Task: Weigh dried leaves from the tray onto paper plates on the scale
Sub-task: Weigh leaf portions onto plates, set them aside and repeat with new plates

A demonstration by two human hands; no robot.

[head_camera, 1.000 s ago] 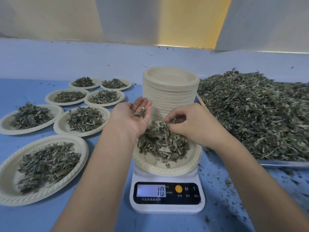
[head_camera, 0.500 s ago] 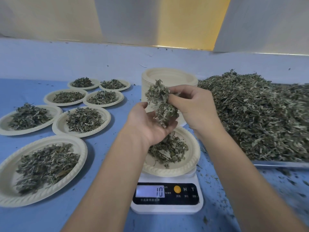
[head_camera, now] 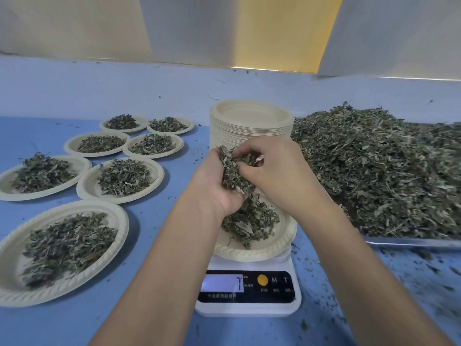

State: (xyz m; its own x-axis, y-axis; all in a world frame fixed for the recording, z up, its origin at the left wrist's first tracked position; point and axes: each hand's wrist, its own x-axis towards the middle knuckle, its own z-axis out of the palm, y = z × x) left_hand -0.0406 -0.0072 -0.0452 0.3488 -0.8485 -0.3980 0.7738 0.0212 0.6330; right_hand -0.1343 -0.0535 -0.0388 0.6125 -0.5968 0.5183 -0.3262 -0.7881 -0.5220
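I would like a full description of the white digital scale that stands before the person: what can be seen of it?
The white plastic digital scale stands flat on the blue table, nearest the camera. Its black front panel carries a lit pale display showing 7, a round yellow button and the letters M and T. A cream paper plate of dried leaves rests on its platform and hides most of the top.

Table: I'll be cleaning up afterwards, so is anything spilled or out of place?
Yes. Leaf crumbs lie scattered on the blue table right of the scale, in front of the tray. The filled plates and the stack sit tidy.
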